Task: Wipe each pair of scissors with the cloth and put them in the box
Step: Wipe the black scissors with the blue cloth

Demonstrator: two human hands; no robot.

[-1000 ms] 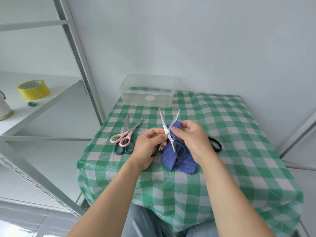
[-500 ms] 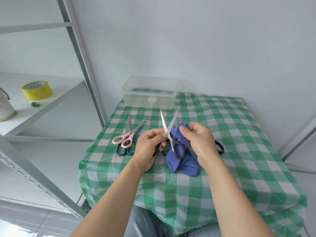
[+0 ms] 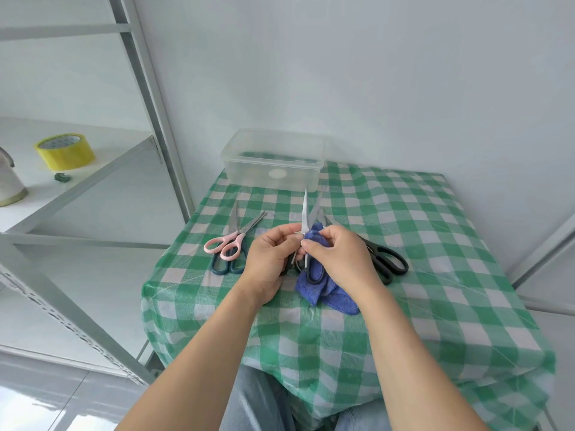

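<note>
Gripping scissors (image 3: 304,213), left hand (image 3: 270,259) partly hides handles; right hand (image 3: 342,259) pinches cloth (image 3: 329,293) on blade.

A small table (image 3: 510,309) draped in a green-and-white checked cloth (image 3: 435,244) stands against a pale wall. A clear plastic box (image 3: 273,163) sits at its far edge. On the left, pink-handled scissors (image 3: 228,244) lie across a dark-blue-handled pair (image 3: 220,267); black-handled scissors (image 3: 389,262) lie to the right. A blue cloth (image 3: 336,295) trails onto the middle.
</note>
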